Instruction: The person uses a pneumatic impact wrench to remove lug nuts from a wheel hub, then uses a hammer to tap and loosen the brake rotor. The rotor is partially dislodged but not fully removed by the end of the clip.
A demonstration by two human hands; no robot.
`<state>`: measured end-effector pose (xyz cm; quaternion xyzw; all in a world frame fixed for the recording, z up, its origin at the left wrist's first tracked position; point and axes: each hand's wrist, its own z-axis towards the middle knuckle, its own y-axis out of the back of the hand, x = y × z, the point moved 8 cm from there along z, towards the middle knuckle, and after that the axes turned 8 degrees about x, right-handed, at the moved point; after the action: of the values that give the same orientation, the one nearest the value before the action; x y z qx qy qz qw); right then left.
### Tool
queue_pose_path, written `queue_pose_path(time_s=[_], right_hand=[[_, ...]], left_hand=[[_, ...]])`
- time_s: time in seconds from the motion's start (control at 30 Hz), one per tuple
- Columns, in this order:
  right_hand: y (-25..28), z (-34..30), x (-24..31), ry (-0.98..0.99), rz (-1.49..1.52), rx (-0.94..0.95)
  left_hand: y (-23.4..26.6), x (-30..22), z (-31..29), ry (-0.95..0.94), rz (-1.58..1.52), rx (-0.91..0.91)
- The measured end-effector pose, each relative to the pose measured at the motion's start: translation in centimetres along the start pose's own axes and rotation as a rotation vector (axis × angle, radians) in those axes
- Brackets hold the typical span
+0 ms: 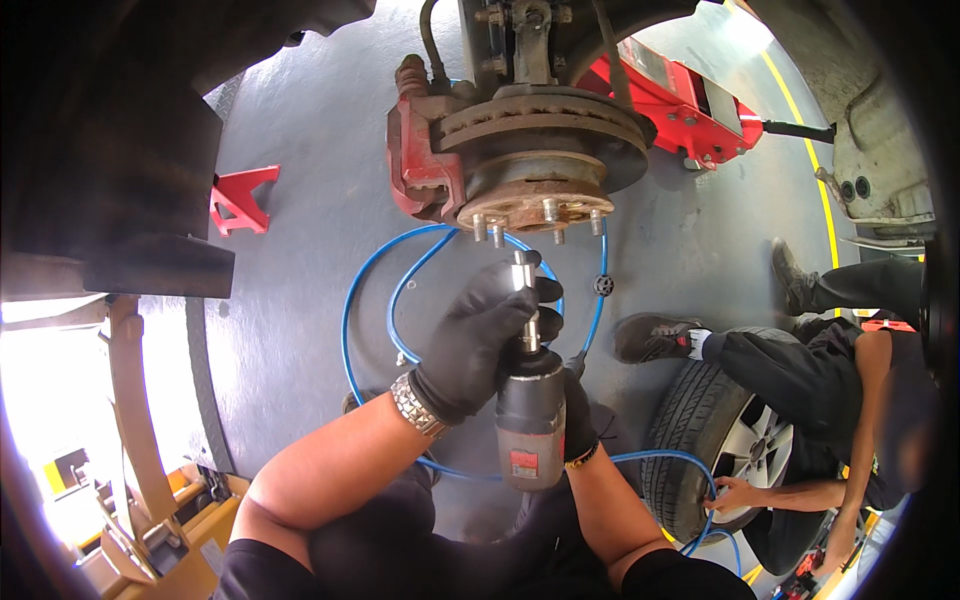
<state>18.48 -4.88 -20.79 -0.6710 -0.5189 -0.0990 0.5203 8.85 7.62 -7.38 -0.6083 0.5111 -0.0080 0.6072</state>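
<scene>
My left hand (470,345), in a black glove, is closed around the silver socket and extension (525,280) on the nose of an impact wrench (530,420). Behind the tool's grey and black body, my right hand (580,415), also gloved, grips it, its fingers mostly hidden. The socket points upward, just short of a rusty wheel hub (535,205) with several bare studs. Above the hub sits the brake disc (560,115), with a red brake caliper (410,165) on its left side.
A blue air hose (346,320) loops over the grey floor. Red jack stand (243,200) at left; red floor jack (680,115) behind the disc. At right, another person (830,390) crouches by a wheel with its tyre (685,430), one hand at the hose. Yellow equipment (190,540) stands lower left.
</scene>
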Motion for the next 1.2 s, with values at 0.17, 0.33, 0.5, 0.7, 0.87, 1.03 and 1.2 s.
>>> queue_pose_path(time_s=[0.17,0.33,0.5,0.7,0.87,1.03,1.2], right_hand=[[0.6,-1.4,1.7,0.344,-0.78,0.053],[-5.3,-4.3,5.4,0.469,-1.676,-0.014],[-4.6,-4.3,3.0,0.274,-1.673,0.102],[-4.4,-4.2,3.1,0.268,-1.67,0.125],[-2.7,-6.2,4.5,0.374,-1.731,-0.043],[3.4,-8.9,2.3,0.253,-1.409,-0.236],[3.9,-6.7,4.9,0.37,-1.198,-0.231]], left_hand=[[2.7,1.2,-0.5,0.041,-0.168,-0.087],[12.7,2.7,-0.3,-0.181,0.146,-0.295],[27.8,4.8,-1.3,0.069,0.167,-0.568],[29.4,5.8,1.5,0.324,1.707,-0.185],[28.2,9.2,1.6,0.431,2.047,-0.091],[16.3,4.9,2.0,0.058,1.336,-0.18],[1.9,2.5,2.8,-0.021,0.401,0.212]])
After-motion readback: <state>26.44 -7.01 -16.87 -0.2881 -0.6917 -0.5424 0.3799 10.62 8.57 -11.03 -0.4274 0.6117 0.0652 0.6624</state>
